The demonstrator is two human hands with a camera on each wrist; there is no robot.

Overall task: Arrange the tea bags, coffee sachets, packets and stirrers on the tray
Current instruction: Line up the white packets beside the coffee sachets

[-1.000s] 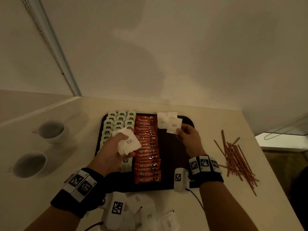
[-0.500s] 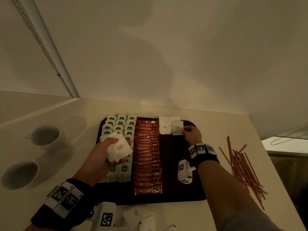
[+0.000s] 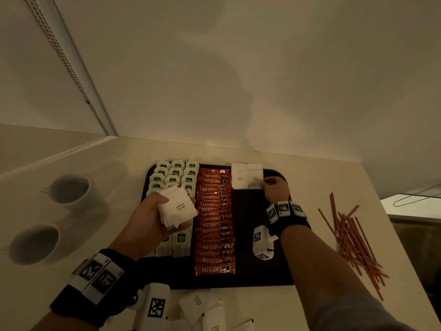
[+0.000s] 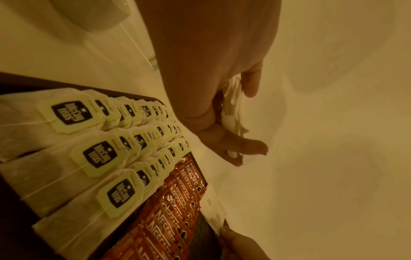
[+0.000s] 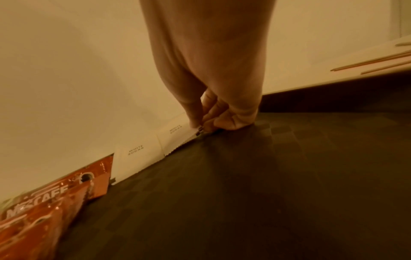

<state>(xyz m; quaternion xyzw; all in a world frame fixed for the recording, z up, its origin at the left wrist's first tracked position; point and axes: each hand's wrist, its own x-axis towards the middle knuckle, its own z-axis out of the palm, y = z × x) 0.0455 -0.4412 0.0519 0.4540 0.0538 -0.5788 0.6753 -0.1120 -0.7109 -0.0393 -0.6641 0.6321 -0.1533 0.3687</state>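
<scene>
A dark tray (image 3: 248, 278) carries rows of tea bags (image 3: 175, 174) on its left and a column of orange Nescafe sachets (image 3: 214, 223) in its middle. Two white sugar packets lie at its far edge. My right hand (image 3: 274, 188) pinches the near right corner of the right-hand sugar packet (image 3: 254, 179), which lies flat on the tray (image 5: 289, 176). My left hand (image 3: 152, 218) hovers over the tea bags and grips a stack of white sugar packets (image 3: 177, 207), seen edge-on (image 4: 231, 109) in the left wrist view.
Several red-brown stirrers (image 3: 353, 240) lie loose on the counter right of the tray. More white sugar packets (image 3: 202, 309) lie on the counter by its near edge. Two white cups (image 3: 69, 189) stand at the left. A wall rises just behind the tray.
My right hand has carried a sugar packet to the tray's far edge and laid it beside the first one. My left hand stays over the tea bags with its stack.
</scene>
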